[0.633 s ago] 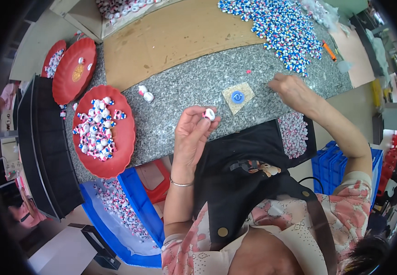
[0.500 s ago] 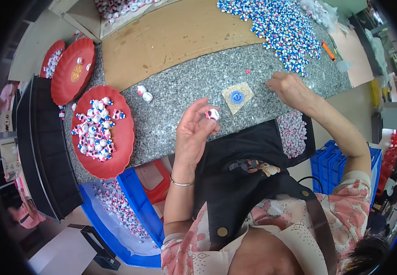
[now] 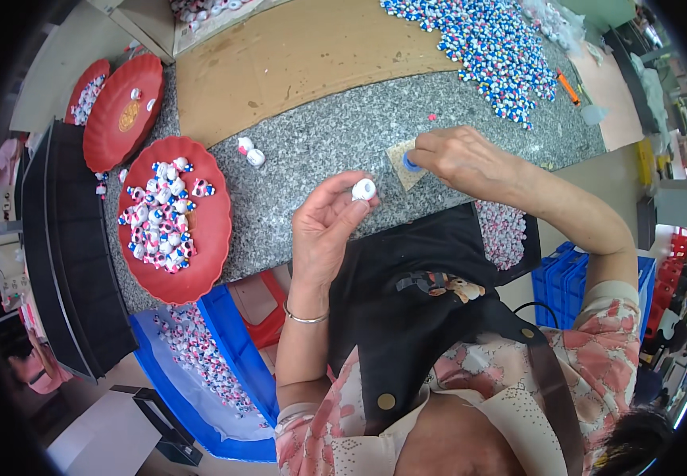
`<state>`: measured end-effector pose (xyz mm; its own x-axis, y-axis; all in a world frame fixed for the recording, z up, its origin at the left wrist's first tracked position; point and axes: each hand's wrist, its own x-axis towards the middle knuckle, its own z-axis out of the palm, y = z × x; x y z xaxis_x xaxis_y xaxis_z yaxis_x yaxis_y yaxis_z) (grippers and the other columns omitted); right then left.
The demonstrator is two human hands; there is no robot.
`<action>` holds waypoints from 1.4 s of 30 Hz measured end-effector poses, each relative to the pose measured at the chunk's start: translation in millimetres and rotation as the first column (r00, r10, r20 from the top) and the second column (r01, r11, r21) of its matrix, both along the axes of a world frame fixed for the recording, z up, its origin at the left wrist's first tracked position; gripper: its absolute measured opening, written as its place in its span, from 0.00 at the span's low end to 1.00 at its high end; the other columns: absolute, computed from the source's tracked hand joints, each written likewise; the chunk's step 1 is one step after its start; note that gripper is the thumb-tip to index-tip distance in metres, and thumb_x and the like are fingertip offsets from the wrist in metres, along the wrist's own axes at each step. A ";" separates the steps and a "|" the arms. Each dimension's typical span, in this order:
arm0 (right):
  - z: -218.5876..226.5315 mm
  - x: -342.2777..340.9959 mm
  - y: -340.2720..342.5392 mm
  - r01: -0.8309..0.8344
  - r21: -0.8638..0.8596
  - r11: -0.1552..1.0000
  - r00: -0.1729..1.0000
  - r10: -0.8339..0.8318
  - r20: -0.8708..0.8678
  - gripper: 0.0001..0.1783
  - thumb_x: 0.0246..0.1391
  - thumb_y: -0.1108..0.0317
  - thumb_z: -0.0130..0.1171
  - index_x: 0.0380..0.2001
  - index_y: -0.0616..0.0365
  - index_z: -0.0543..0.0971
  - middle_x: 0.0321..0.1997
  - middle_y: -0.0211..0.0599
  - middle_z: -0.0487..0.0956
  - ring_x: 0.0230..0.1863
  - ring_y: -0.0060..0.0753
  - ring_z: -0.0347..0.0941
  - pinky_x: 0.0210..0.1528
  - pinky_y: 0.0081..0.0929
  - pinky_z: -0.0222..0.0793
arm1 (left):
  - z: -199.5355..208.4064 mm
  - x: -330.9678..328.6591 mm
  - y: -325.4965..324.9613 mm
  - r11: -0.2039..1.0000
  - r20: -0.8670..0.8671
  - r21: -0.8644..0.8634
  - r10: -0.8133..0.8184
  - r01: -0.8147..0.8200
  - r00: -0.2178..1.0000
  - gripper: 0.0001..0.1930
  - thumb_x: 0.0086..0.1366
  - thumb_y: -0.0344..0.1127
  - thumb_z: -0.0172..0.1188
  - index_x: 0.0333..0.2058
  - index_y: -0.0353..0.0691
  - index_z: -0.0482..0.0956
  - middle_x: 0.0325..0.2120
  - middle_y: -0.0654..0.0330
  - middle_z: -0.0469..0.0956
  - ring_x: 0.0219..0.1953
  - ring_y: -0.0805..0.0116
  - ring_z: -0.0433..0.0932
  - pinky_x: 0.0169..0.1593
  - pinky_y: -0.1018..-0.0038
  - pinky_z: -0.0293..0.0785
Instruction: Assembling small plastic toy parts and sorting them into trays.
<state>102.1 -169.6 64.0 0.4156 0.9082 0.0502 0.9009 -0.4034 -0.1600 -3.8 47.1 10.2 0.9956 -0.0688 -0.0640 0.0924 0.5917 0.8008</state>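
Note:
My left hand [image 3: 323,226] pinches a small white toy head [image 3: 365,189] between thumb and fingers, above the front of the granite worktop. A round opening in the head faces up. Fingertips of my right hand [image 3: 470,161] are drawn together at a small round blue dish [image 3: 411,163], hiding part of it; anything between them is out of sight. Beneath the dish lies a speckled tan square [image 3: 396,155]. Left of my hands, two joined or touching white-and-pink toy pieces [image 3: 255,157] rest on the worktop. A tiny pink piece [image 3: 433,117] lies beyond my right hand.
A scalloped red plate [image 3: 220,238] of toy figures stands at left, with another red plate [image 3: 103,139] behind. Blue-and-white pieces [image 3: 494,55] heap at far right near an orange tool [image 3: 568,87]. Cardboard [image 3: 304,63] covers the back. A blue bin [image 3: 228,321] of pieces sits below.
My right hand has moved left and down to the blue dish. The toy head in my left hand has turned, so its opening now shows instead of its pink-and-black side.

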 end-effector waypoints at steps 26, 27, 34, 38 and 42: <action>7.4 -42.3 -11.3 0.411 0.417 0.811 0.785 -0.083 -0.613 0.09 0.51 0.75 0.62 0.37 0.61 0.81 0.25 0.35 0.78 0.27 0.27 0.77 0.27 0.23 0.70 | -2.7 8.1 -32.3 0.932 0.152 0.342 -0.183 0.122 0.971 0.13 0.60 0.22 0.59 0.44 0.29 0.78 0.36 0.54 0.79 0.31 0.72 0.79 0.35 0.80 0.76; 3.8 -44.9 -11.8 0.292 0.500 0.815 0.881 -0.026 -0.473 0.09 0.50 0.75 0.63 0.36 0.61 0.81 0.25 0.37 0.78 0.25 0.32 0.77 0.25 0.25 0.70 | 0.6 7.7 -30.3 0.933 0.160 0.334 -0.198 0.136 0.967 0.13 0.60 0.22 0.59 0.44 0.29 0.78 0.36 0.54 0.79 0.31 0.72 0.79 0.35 0.80 0.76; -17.2 -59.0 -6.6 0.357 0.463 0.811 0.838 -0.059 -0.542 0.10 0.50 0.72 0.63 0.38 0.57 0.81 0.29 0.37 0.79 0.29 0.38 0.77 0.29 0.29 0.71 | -7.9 -2.9 -27.6 0.916 0.022 0.350 -0.217 0.196 0.976 0.12 0.65 0.23 0.51 0.45 0.27 0.77 0.35 0.57 0.79 0.30 0.75 0.78 0.34 0.81 0.75; -25.6 -46.3 -16.6 0.364 0.536 0.762 0.833 -0.009 -0.553 0.11 0.52 0.71 0.61 0.41 0.57 0.80 0.36 0.40 0.79 0.39 0.44 0.76 0.40 0.34 0.72 | 8.9 -0.1 -9.5 0.818 0.005 0.566 -0.128 0.102 0.992 0.11 0.64 0.24 0.52 0.44 0.30 0.78 0.34 0.58 0.78 0.31 0.73 0.77 0.36 0.79 0.75; -36.0 0.4 -81.5 0.595 0.480 0.645 0.794 -0.565 -0.224 0.07 0.54 0.74 0.57 0.37 0.61 0.79 0.36 0.44 0.79 0.38 0.46 0.77 0.39 0.34 0.72 | 25.7 -18.7 88.9 0.523 0.298 0.737 0.317 -0.429 0.900 0.14 0.60 0.18 0.57 0.46 0.32 0.75 0.42 0.58 0.73 0.42 0.74 0.73 0.45 0.79 0.71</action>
